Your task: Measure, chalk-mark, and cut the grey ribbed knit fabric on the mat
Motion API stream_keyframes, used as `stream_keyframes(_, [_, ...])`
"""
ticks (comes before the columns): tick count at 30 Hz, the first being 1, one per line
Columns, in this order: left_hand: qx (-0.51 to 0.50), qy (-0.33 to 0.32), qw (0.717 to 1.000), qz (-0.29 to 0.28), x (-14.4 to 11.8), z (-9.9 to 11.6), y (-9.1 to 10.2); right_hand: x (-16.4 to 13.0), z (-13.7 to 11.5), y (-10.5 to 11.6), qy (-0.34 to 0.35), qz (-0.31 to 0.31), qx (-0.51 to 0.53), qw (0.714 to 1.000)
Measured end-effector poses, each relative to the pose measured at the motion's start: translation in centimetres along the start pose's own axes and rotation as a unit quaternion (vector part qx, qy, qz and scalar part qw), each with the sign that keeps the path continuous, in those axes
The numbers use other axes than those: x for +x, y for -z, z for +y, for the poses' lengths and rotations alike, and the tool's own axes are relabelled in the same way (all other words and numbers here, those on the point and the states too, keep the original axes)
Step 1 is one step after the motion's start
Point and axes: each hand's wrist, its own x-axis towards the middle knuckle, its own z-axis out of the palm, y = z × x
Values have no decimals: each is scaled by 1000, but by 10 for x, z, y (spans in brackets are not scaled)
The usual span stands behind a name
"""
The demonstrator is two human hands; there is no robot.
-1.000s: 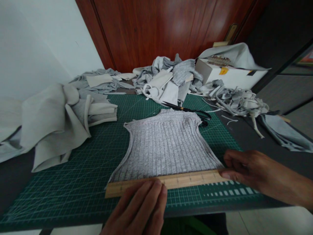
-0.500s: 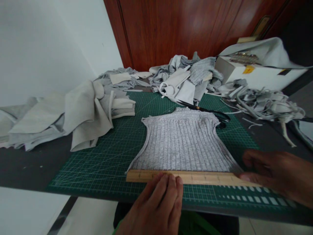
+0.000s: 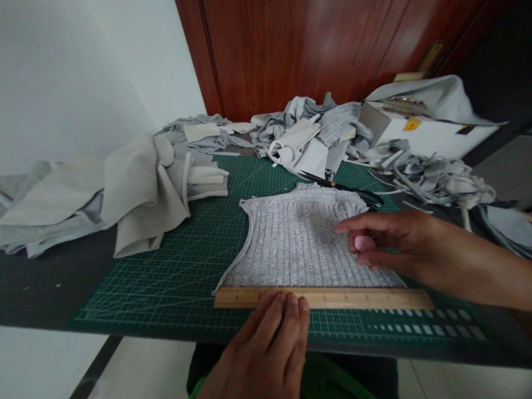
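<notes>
Left hand [image 3: 266, 349]: flat, palm down, at the near edge of the table. Fingers [image 3: 286, 307] straight and held together; their tips press on the wooden ruler [image 3: 324, 298] near its middle. Nothing is gripped.

Right hand [image 3: 382, 241]: raised over the right part of the ribbed grey fabric piece [image 3: 299, 238], coming in from the right. The forefinger is stretched out toward the left; the other fingers are curled in, and a small pink object [image 3: 364, 243] is pinched between thumb and fingers. What that object is cannot be told. Whether the hand touches the cloth beneath it cannot be told either.

Wooden ruler: lies flat along the near edge of the fabric piece, touching its hem, marked scale facing up.

Ribbed grey fabric piece: spread flat on the green cutting mat [image 3: 174, 266], narrow end away from the person, wide end at the ruler.

Black scissors [image 3: 353, 191]: on the mat just beyond the far right corner of the fabric piece, handles to the right.

Pale folded cloth [image 3: 137, 199]: heaped at the left, partly overlapping the mat.

Grey offcuts and strips [image 3: 432, 174]: piled along the far side and right of the table.

White box [image 3: 424, 133]: behind the strips, draped with cloth, against the dark wooden door [image 3: 311, 50].
</notes>
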Motion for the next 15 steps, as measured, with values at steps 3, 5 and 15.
stream_keyframes(3, [-20,10,1000,20,1,-4,-2,13,-14,-2,-26,-13,124,992])
stream_keyframes(5, [-33,9,999,27,0,-7,-4,17,-20,-6,-40,1,182,982])
stream_keyframes(15, [-30,3,999,28,-7,-15,-11,56,19,-57,-98,-104,337,931])
